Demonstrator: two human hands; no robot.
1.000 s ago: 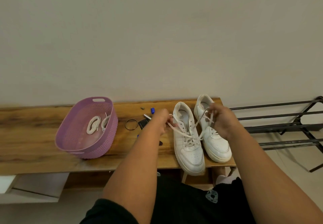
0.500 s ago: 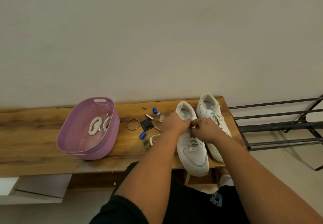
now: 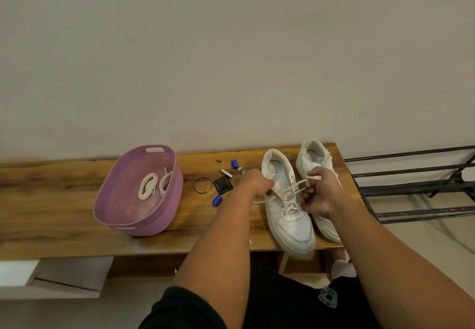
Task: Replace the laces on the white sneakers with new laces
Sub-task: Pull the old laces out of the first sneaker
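Two white sneakers stand side by side on the wooden bench, toes toward me. The left sneaker (image 3: 288, 215) has its lace (image 3: 293, 188) partly loosened across the upper eyelets. My left hand (image 3: 254, 182) grips the lace's left end beside the shoe's collar. My right hand (image 3: 318, 192) pinches the lace's right end over the tongue and partly hides the right sneaker (image 3: 312, 159). Two coiled white laces (image 3: 147, 186) lie inside the purple basket (image 3: 133, 222) at the left.
Small items lie between basket and shoes: a metal ring (image 3: 202, 185), a black square piece (image 3: 222, 185), blue caps (image 3: 217, 200) and a silver cylinder (image 3: 226, 173). A black metal shoe rack (image 3: 411, 187) stands right of the wooden bench (image 3: 51, 200). A wall is behind.
Both hands were pressed together over the left sneaker's tongue half a second ago. They have since drawn apart, pulling the lace ends out to each side.
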